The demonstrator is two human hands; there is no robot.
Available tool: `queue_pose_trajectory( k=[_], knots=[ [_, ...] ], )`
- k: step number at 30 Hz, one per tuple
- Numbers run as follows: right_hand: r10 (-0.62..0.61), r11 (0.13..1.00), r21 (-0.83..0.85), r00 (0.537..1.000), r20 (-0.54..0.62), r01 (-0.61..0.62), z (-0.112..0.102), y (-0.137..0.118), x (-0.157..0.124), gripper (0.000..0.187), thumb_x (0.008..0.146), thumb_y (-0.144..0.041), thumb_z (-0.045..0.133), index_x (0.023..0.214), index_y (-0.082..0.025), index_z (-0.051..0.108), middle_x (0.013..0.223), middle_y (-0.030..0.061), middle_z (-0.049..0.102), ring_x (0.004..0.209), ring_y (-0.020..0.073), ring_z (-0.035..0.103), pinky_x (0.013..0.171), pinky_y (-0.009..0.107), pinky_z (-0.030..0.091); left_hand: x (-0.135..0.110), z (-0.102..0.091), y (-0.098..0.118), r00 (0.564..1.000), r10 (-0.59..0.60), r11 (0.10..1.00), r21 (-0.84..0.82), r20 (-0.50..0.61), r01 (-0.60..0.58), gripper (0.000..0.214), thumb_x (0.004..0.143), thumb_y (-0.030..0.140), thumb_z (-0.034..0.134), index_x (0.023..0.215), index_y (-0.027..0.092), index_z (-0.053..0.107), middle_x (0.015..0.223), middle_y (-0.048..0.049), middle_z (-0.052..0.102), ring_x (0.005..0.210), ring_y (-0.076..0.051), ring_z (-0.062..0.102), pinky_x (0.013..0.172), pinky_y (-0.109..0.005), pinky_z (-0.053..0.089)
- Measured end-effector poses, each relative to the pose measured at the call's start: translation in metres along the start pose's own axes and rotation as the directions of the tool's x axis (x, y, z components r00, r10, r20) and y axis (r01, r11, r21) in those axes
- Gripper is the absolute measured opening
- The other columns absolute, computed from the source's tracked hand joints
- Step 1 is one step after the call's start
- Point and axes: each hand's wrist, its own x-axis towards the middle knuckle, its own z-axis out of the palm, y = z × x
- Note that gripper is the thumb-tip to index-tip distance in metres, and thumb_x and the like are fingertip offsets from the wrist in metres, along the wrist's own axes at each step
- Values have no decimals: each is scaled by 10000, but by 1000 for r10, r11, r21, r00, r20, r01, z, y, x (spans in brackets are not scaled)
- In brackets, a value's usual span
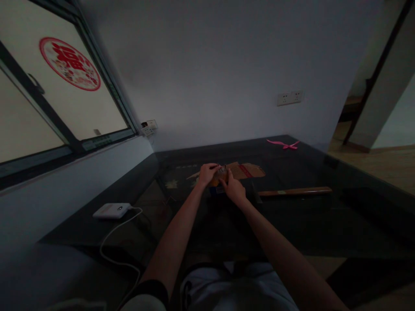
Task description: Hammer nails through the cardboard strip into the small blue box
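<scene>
Both my arms reach forward over a dark glass table (292, 224). My left hand (207, 173) and my right hand (234, 188) meet at a small orange and dark object (218, 180) on the table, fingers curled and pinching it from either side. The room is dim and the object is too small to name. Just behind the hands lies a flattened piece of brown cardboard (243, 170) with a red strip.
A wooden stick (295, 191) lies on the table to the right. A pink ribbon (285, 145) rests at the far edge. A white box with a cable (112, 210) sits on the left. A window with a red sticker (69, 65) fills the left wall.
</scene>
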Motion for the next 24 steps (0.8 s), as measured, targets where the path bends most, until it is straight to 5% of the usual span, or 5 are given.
queue_pose_trajectory(
  k=[9, 16, 20, 24],
  knots=[
    [5, 1000, -2, 1000, -2, -5, 2, 0, 2, 677, 898, -548, 296, 1454, -188, 159, 1127, 170, 625, 1029, 288, 590, 796, 385, 440, -1, -3, 0, 998, -49, 985, -165, -35, 43, 257, 779, 337, 579, 835, 129, 719, 820, -73, 709, 752, -172, 618, 705, -265, 465],
    [5, 1000, -17, 1000, 6, -5, 2, 1, 2, 680, 900, -553, 287, 1458, -190, 149, 1145, 170, 615, 1058, 286, 573, 801, 377, 436, -3, -9, 0, 976, -137, 925, -375, -172, 64, 400, 786, 458, 543, 918, 106, 680, 844, -92, 684, 700, -135, 596, 663, -242, 469],
    [-11, 1000, -9, 1000, -3, 11, 1, 2, 1, 677, 897, -555, 297, 1458, -206, 153, 1125, 158, 627, 1041, 289, 580, 797, 381, 437, -19, -41, -10, 970, -132, 933, -356, -203, 53, 422, 784, 472, 538, 944, 103, 665, 848, -97, 677, 699, -145, 605, 660, -251, 476],
    [-8, 1000, -17, 1000, 6, 8, 1, 2, 1, 689, 896, -573, 269, 1462, -202, 140, 1114, 168, 626, 1041, 295, 579, 795, 387, 436, -53, -105, -44, 992, -85, 989, 110, -92, 95, 288, 766, 408, 574, 829, 154, 692, 847, -67, 688, 783, -192, 620, 752, -291, 469]
  ],
)
